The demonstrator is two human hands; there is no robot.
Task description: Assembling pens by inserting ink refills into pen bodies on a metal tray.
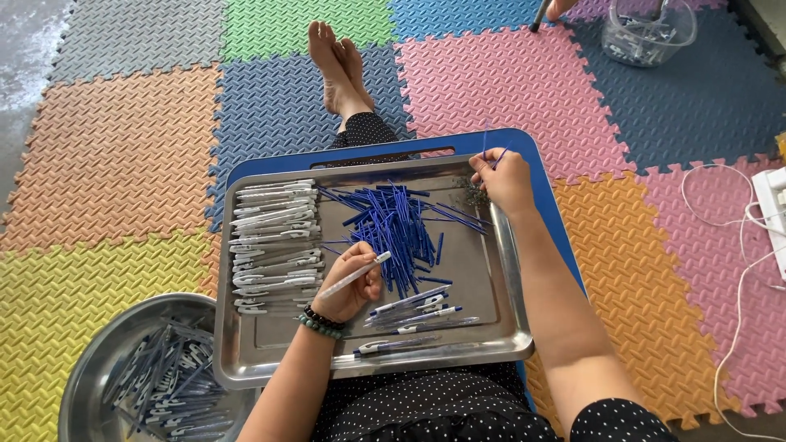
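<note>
Resting on the lap, a steel tray [246, 352] carries blue refills [393, 225] at its centre. Over the tray, the left hand [350, 282] pinches a white pen barrel [354, 276]; at its far edge the right hand [503, 178] grips refills. Beyond the tray spread coloured foam mats [123, 147].

A floor of interlocking foam mats [123, 155] in grey, green, blue, pink, orange and yellow squares carries everything. At the near left a round steel basin [94, 360] (holding blue-and-white pens) rests on the yellow square. At the far right a clear plastic tub [651, 37] sits on dark blue. A white power strip [771, 214] and thin white cable [737, 311] lie along the right edge.
</note>
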